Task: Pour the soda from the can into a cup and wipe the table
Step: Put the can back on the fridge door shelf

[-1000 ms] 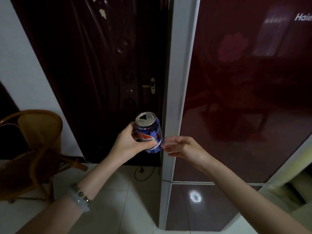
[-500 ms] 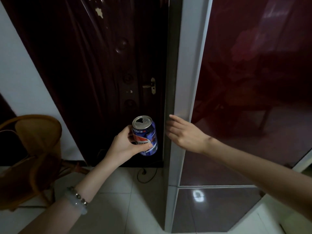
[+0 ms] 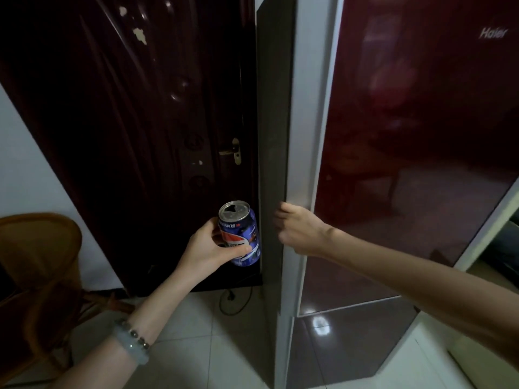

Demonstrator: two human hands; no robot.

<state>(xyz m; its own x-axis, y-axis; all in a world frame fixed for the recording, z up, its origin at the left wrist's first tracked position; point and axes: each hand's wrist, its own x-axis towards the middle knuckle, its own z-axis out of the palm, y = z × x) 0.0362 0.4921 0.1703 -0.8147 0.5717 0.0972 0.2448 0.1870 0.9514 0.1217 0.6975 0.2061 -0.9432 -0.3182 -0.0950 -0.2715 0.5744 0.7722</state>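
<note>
the can (image 3: pixel 241 234) is in our left hand (image 3: pixel 209 249), held up in the air in front of the dark door (image 3: pixel 134 130), just left of the fridge's side edge. it is blue with a red, white and blue logo, and it leans a little to the left at the top. its silver lid faces us and the mouth hole is open. our thumb lies across the front of the can near the bottom and the fingers wrap round its left and back side, so the grasp is firm. a pale bead bracelet (image 3: pixel 132 342) sits on that wrist.

our right hand (image 3: pixel 302 233) is at the left edge of the fridge door (image 3: pixel 421 153), at about the can's height and just right of it. the fingers are curled in toward the edge; we cannot tell whether they truly grip it or only touch it. the hand holds nothing else.

the fridge door is glossy dark red with a pale frame and a brand name near the top right. below it a second red panel (image 3: pixel 345 341) reflects a light. a brass handle (image 3: pixel 234 151) shows on the dark door above the can. a black cable (image 3: pixel 236 301) loops on the pale tile floor (image 3: pixel 196 346) below it. a wicker chair (image 3: pixel 36 265) stands at the far left, well apart from the can.
</note>
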